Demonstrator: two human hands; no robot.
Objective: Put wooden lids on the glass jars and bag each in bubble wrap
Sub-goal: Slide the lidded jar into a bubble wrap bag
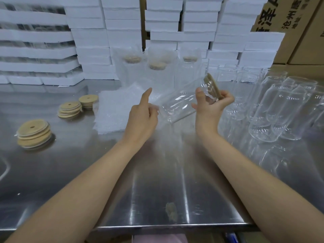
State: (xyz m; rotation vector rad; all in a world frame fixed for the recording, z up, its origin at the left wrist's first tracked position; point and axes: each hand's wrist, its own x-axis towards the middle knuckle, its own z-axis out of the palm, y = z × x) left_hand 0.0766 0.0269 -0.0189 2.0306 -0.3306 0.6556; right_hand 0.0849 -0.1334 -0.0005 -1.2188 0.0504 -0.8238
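Our right hand (pixel 212 109) is raised at centre frame, wrist bent back and palm turned toward us. It grips the jar (pixel 182 102) near its mouth, thumb pressed on the glass and fingers curled round the far side by the lid (pixel 212 85). The jar hangs above the table (pixel 157 190), tilted, with its lidded end up to the right and its base down to the left.

Our left hand (pixel 142 118) is just beside the base. Its index finger (pixel 146 95) points straight up and the other fingers are curled in; we cannot tell whether they pinch anything. Both forearms reach in from the lower corners.

Bubble wrap (pixel 114 109) lies behind the left hand. Three lid stacks (pixel 34 132) sit at left, bagged jars (pixel 156 71) stand at upper centre, and bare jars (pixel 280 106) crowd the right. Foam boxes (pixel 91 37) are piled along the top.
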